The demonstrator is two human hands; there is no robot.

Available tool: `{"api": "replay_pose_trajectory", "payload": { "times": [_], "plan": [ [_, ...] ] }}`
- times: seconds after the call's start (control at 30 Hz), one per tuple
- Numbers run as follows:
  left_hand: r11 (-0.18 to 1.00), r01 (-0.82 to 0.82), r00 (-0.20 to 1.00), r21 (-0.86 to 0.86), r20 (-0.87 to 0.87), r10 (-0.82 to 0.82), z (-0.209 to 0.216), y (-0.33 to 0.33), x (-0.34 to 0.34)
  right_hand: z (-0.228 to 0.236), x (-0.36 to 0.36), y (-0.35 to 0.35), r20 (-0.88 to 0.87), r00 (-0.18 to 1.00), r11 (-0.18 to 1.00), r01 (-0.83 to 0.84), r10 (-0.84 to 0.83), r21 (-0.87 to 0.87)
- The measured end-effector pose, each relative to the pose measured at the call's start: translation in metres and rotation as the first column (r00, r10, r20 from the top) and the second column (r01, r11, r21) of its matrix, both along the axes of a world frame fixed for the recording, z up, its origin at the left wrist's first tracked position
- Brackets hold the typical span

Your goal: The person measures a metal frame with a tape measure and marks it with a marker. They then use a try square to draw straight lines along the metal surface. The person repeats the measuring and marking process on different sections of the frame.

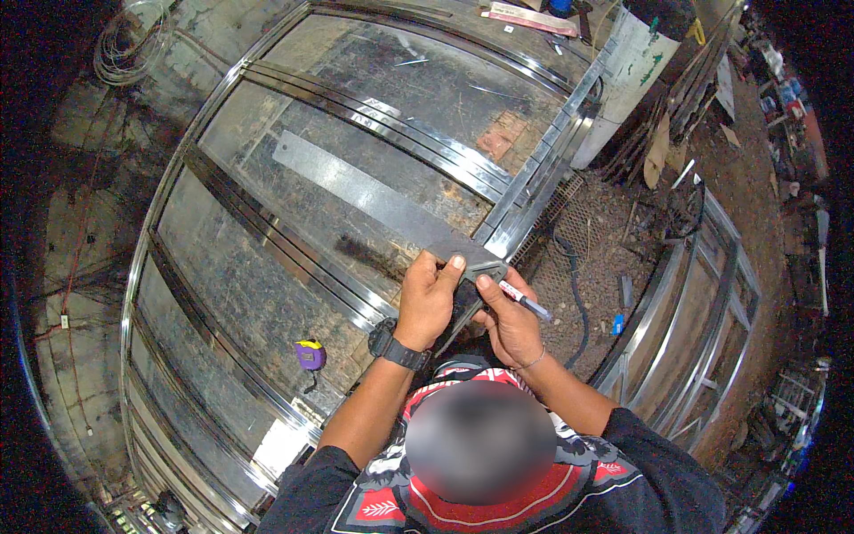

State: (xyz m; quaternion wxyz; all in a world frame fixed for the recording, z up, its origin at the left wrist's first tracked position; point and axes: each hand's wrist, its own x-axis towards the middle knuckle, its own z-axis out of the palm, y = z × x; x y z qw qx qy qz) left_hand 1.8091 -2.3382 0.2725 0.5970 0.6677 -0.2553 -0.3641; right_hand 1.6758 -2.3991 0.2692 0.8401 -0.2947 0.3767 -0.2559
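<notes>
A square (356,187) with a long, wide grey metal blade and a dark stock lies across the metal frame (294,240), its blade reaching far left over the bench. My left hand (427,301) is closed on the square's near end, thumb on top. Close beside it, my right hand (513,325) grips the same end with the thumb pressed on it. A white marker pen (525,301) with a dark end is also tucked between the right hand's fingers, pointing out to the right. My palms hide part of the stock.
A purple and yellow tape measure (310,355) rests left of my left forearm. Bright metal bars cross the worktop. Right of it are a mesh panel (569,227), a black cable (580,307) and another metal frame (685,311). Coiled wire (133,44) lies far left.
</notes>
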Motion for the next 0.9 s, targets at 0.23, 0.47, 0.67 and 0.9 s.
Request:
{"api": "replay_pose_trajectory", "payload": {
  "times": [0.23, 0.47, 0.67, 0.9],
  "plan": [
    [1.000, 0.001, 0.998, 0.009, -0.062, 0.000, -0.004, 0.001, 0.000, 0.001, 0.001, 0.000, -0.012, 1.000, 1.000, -0.020, 0.020, 0.002],
    [0.999, 0.003, 0.998, -0.039, -0.070, -0.005, 0.004, 0.000, -0.002, -0.025, -0.023, -0.025, -0.088, 0.986, 0.981, 0.126, -0.140, -0.146],
    [1.000, -0.009, 1.000, 0.026, 0.026, 0.008, -0.011, 0.003, 0.004, 0.014, -0.046, -0.057, 0.113, 0.944, 0.716, 0.311, -0.310, -0.626],
    [0.998, -0.006, 0.996, -0.062, -0.087, 0.001, 0.004, -0.001, -0.002, 0.054, -0.024, -0.050, -0.205, 0.979, 0.755, -0.119, -0.020, -0.645]
  ]
}}
